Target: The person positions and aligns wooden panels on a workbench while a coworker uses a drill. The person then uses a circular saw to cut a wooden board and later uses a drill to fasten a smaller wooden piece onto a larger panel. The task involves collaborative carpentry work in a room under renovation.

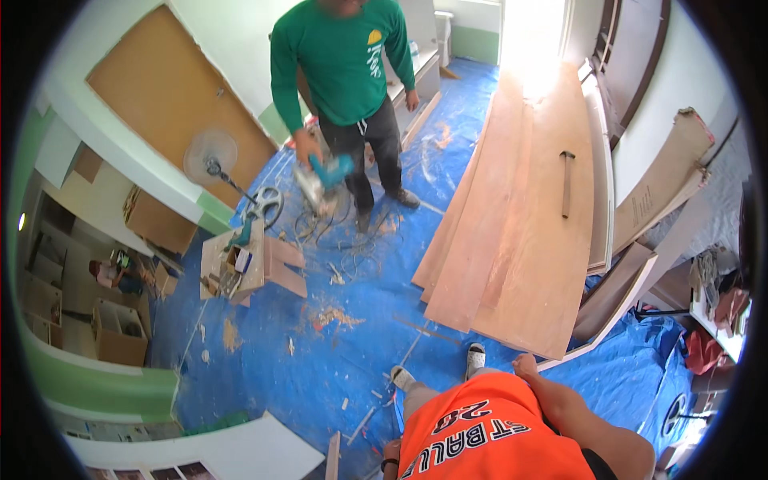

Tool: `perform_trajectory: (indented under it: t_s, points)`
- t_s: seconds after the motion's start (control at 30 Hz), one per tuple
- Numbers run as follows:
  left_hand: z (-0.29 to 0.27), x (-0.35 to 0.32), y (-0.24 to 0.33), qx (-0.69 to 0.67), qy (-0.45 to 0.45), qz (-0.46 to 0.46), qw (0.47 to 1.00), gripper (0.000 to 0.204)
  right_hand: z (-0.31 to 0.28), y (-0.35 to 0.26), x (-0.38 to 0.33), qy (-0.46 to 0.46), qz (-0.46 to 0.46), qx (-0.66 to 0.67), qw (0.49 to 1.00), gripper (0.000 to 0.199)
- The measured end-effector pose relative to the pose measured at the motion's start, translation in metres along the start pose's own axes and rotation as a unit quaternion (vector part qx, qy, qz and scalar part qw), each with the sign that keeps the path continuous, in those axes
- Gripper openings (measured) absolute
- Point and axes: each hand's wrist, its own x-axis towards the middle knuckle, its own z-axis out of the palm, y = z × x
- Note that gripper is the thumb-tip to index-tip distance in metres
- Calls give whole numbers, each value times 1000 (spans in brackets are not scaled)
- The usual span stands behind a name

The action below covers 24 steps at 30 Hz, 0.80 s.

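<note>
Standing at the near end of a fanned stack of wood boards (544, 272), a person in an orange jersey (480, 428) has the right hand (525, 366) just beside the stack's edge, between four and five o'clock, fingers curled, though whether they close on a board cannot be told; the left hand (390, 452) hangs at six o'clock, partly hidden by the jersey, its grip likewise unclear. The step in hand appears to be taking position at the stack, which spreads from one to four o'clock over a blue sheet (272, 384). Shifting the broad top board would call for clearing the hammer (566, 184), lying on it at two o'clock, and a firm hold on the near edge. Counted: at least four boards, one hammer, one co-worker (340, 72) in green near twelve o'clock with one teal power saw (330, 172), one fan (211, 156) at ten, and one low wooden stand (258, 262) at nine, bearing one teal tool (242, 236)
</note>
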Motion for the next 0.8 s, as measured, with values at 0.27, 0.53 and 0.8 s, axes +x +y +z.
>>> perform_trajectory:
  t_s: [0.27,0.53,0.8]
  points:
    - [-142,49,-172,-375,257,-201,868,44,48,-97,-62,67,38,104,992,29]
    - [-124,-8,-270,-478,266,-261,795,24,100,-129,-73,66,6,124,990,28]
    - [28,-74,-230,-501,163,-359,770,19,99,-164,-60,-76,-28,-21,996,28]
